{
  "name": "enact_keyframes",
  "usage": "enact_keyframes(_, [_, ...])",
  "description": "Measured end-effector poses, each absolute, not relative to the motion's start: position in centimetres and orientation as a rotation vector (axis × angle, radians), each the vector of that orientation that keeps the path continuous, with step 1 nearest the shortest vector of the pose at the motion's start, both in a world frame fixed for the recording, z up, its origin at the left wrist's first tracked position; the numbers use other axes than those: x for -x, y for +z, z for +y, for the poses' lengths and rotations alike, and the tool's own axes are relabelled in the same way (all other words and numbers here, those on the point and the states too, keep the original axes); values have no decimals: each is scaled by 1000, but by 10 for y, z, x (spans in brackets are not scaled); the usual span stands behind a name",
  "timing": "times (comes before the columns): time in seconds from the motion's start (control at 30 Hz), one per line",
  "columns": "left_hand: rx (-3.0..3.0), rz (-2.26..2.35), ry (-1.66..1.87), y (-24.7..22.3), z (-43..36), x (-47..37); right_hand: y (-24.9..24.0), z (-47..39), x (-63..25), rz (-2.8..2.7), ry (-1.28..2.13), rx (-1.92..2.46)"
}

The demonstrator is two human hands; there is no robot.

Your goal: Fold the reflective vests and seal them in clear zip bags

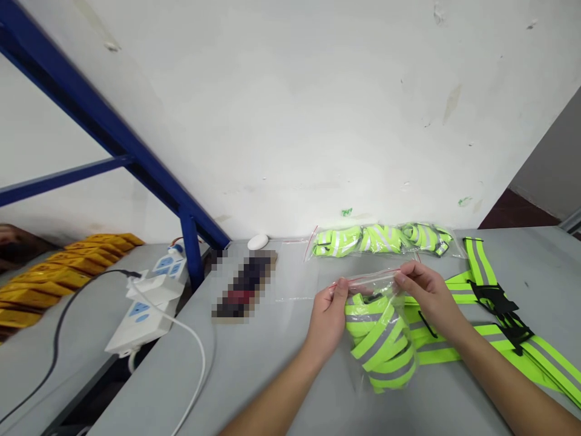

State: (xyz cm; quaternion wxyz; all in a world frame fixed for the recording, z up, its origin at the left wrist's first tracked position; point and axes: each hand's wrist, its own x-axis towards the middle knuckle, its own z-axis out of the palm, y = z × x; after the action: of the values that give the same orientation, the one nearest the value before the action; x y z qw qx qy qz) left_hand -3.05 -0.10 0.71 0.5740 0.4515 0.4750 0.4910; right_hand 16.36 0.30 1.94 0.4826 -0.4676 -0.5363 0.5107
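Note:
A clear zip bag with a red-lined top hangs between my hands, a rolled yellow-green reflective strap inside it. My left hand pinches the bag's upper left corner between thumb and fingers. At the upper right corner, my right hand has thumb and forefinger closed on the zip edge. Loose reflective straps with black buckles lie on the grey table, partly behind my right hand and forearm. Flat empty-looking plastic lies to the left of my hands.
Several bagged straps lie in a row by the wall. Further left are a white round object, a pixelated dark item, a power strip with cables, and a blue metal frame. Yellow packets line the far left.

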Motion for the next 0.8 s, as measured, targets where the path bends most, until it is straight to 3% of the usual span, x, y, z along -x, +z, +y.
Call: enact_keyframes(0.8, [-1065, 1109, 1151, 10, -6, 26, 25, 3, -164, -1385, 1362, 1185])
